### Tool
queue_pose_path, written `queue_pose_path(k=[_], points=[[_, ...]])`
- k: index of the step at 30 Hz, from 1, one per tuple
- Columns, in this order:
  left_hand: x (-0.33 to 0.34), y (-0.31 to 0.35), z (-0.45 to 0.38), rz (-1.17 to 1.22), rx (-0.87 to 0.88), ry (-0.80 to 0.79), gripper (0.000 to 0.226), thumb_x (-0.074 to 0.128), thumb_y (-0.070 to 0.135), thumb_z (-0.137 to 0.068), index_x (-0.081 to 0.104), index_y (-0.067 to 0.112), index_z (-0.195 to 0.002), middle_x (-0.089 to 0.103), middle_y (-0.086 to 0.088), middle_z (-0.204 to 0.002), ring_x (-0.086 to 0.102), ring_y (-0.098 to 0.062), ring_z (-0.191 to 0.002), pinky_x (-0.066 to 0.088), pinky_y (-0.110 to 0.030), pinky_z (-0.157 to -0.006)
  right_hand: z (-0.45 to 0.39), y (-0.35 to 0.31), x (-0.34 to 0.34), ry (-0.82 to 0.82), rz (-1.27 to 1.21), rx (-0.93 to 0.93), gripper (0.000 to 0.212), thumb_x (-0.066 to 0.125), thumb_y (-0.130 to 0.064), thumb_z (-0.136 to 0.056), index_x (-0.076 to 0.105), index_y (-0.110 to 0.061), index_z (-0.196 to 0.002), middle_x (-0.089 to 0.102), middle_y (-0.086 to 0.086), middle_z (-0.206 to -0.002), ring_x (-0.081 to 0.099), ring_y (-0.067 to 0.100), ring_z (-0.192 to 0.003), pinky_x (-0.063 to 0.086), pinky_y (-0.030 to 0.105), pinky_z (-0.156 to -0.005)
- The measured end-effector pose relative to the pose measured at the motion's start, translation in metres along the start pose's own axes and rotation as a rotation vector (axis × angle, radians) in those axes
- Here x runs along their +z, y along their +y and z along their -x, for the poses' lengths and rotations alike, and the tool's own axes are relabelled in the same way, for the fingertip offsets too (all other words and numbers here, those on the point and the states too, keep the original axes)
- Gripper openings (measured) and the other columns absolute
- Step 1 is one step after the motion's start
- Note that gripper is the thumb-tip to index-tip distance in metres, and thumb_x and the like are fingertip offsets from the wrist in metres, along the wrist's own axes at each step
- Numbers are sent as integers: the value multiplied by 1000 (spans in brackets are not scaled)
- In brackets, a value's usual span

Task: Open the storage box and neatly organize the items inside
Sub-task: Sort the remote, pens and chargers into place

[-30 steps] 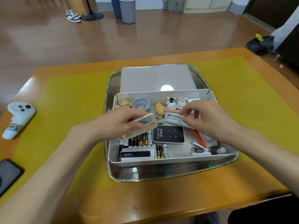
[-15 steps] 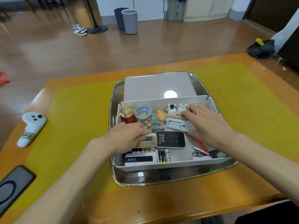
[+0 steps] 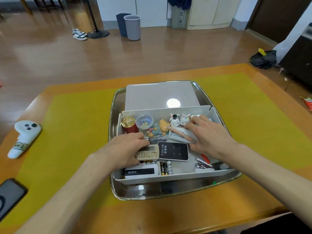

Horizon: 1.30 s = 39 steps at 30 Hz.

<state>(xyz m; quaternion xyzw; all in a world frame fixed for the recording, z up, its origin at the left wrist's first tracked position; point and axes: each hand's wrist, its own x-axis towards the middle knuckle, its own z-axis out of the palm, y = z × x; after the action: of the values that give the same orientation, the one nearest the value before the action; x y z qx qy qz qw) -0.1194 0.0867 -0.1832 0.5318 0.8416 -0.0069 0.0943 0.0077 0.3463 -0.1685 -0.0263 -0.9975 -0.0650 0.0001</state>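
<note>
The grey storage box stands open in a metal tray, with its lid lying flat behind it. My left hand grips the left end of a beige remote, which lies on several batteries. My right hand rests with spread fingers on a white case; a pink pencil lies across that case. Between my hands lies a black Wi-Fi device. Along the far wall stand a red-gold jar, a clear tub of pins and small figurines.
A white "BENTE" box lies at the box's front left. On the green mat to the left lie a white controller and a black phone. The wooden table edge runs close in front.
My left hand has lowered the beige remote onto the batteries. My right hand has set the white case down and flattened on it. The camera has tilted up.
</note>
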Motion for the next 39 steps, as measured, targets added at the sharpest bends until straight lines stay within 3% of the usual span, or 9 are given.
queue_pose_path(k=[4,8,13,20,25,27,31,36,39], points=[[-2,0,-1,9,-23,-17,54,72,34,-85,52,33,-135,52,14,-119,52,-9,-109,40,-23,-74,1,8,-8,34,-140,50,48,63,-53,-73,64,-30,-115,53,-7,-106,51,19,-103,46,34,-62],[-4,1,0,21,-19,-29,52,72,40,-85,53,34,-133,52,16,-115,51,-7,-104,39,-22,-69,5,13,-16,32,-538,228,51,60,-65,-54,73,-36,-94,60,-10,-81,57,11,-73,45,31,-57],[-9,6,-1,22,-28,-32,50,65,56,-86,55,35,-130,53,16,-110,50,-6,-99,44,-26,-71,10,-10,-6,-112,-745,229,30,75,-55,-66,77,-33,-86,65,-13,-66,51,4,-53,31,16,-42],[-7,42,-16,52,47,242,35,63,54,-89,68,33,-116,60,12,-109,53,-10,-105,53,-32,-77,13,-17,-3,-167,-889,273,20,75,-48,-71,79,-32,-83,57,-13,-54,46,3,-50,31,17,-45],[1,59,-32,90,47,341,12,66,37,-89,69,25,-87,53,12,-86,53,-12,-86,38,-25,-60,19,-7,-8,-203,-945,271,22,76,-47,-70,77,-27,-79,52,-6,-59,42,10,-54,33,28,-52],[-1,58,-32,160,21,348,10,64,31,-88,67,24,-82,55,13,-84,52,-11,-83,47,-29,-60,23,-1,-10,-186,-923,295,18,75,-48,-67,76,-34,-77,60,-8,-59,48,9,-53,38,28,-54],[-26,45,-23,367,-57,419,9,62,29,-91,63,24,-83,60,12,-76,57,-9,-72,54,-36,-64,28,8,-15,-103,-697,278,38,61,-61,-56,74,-40,-84,66,-20,-68,60,2,-62,44,25,-50],[-51,12,4,391,-222,495,13,58,20,-88,47,28,-85,60,6,-66,55,-17,-55,43,-35,-49,19,-16,-16,-131,-476,8,42,63,-56,-72,71,-27,-100,60,-11,-92,56,8,-86,53,42,-73],[-48,5,14,321,-306,438,25,51,8,-87,40,27,-75,58,0,-66,52,-25,-58,42,-39,-52,11,-27,-12,-192,-429,-67,38,63,-54,-83,68,-28,-111,59,-12,-104,55,12,-100,51,43,-81]])
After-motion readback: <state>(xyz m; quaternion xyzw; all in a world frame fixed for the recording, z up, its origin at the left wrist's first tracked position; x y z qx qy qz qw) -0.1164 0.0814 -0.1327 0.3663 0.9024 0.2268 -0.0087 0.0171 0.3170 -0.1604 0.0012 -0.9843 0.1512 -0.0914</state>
